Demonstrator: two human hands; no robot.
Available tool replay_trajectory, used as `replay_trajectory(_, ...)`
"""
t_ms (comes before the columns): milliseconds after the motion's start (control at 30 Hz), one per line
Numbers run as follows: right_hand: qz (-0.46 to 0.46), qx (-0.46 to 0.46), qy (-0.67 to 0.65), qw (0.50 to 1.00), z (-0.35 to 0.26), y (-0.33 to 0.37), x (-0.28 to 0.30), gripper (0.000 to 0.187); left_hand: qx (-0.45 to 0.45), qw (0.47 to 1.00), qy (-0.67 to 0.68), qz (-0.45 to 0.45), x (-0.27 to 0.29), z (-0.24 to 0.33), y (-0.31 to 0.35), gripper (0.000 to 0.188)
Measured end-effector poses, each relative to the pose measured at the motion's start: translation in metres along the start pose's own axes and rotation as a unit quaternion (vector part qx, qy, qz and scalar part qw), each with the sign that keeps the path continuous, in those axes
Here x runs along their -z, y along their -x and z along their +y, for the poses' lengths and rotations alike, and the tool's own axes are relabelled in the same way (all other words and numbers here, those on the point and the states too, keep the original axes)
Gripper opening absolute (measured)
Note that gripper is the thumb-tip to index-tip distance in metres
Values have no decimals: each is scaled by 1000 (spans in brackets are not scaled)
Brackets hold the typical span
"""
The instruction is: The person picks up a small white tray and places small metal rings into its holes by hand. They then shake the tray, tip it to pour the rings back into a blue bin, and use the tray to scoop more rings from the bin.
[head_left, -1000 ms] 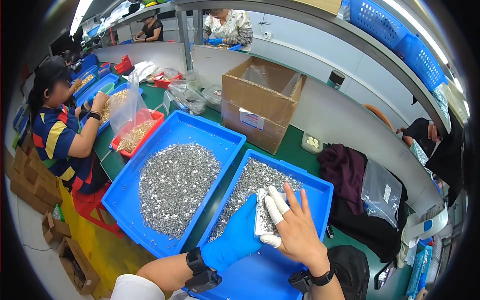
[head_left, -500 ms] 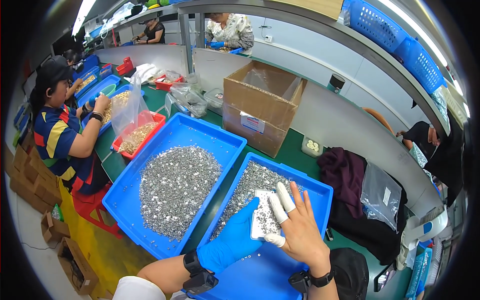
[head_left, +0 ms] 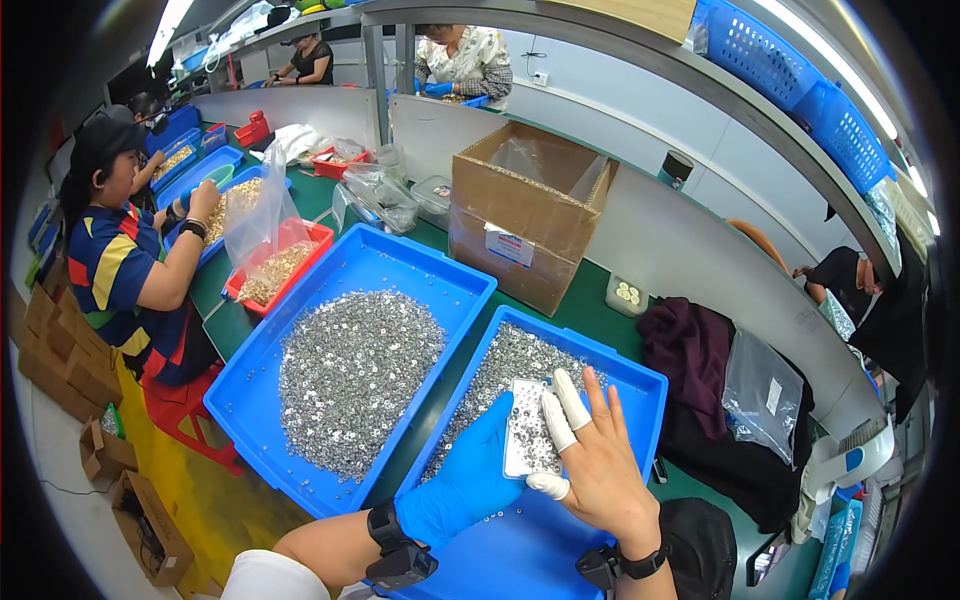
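Note:
My left hand, in a blue glove, is closed on the side of a small white plate scattered with little silver rings. Beside and partly over that plate is my right hand. Its fingers are stretched out, with white finger cots on the thumb and two fingers. Both hands are above a blue tray holding a heap of small silver rings at its far left side. Left of it, a second blue tray holds a larger heap of rings.
A cardboard box stands behind the trays. At the right lie dark cloth and a clear plastic bag. A red bin of gold-coloured parts sits beside a co-worker at the left. A metal shelf runs overhead.
The rings on the white plate lie differently, with more of them gathered toward its lower part. Both hands stay nearly in place.

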State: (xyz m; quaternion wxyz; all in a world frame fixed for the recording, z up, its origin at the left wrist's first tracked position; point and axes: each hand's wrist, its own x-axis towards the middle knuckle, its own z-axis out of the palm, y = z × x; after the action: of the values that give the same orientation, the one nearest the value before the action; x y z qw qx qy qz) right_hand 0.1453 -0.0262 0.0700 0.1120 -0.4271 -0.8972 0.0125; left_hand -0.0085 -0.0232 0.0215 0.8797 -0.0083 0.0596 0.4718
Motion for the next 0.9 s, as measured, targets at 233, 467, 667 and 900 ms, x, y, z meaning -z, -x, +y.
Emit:
replay_trajectory(233, -7, 18, -20, 1000, -10, -1, -2, 76, 8, 1000, -10, -25, 3, 1, -1, 44)
replay_trajectory(467, -27, 29, -7, 999, -15, -3, -4, 73, -2, 1000, -8, -12, 5, 3, -2, 44)
replay_trajectory(667, -28, 22, -20, 999, -17, -2, 5, 69, -25, 1000, 5, 14, -6, 6, 2, 45)
replay_trajectory(900, -6, 4, -40, 999, 2, 3, 2, 67, -49, 998, -45, 3, -1, 12, -2, 46)
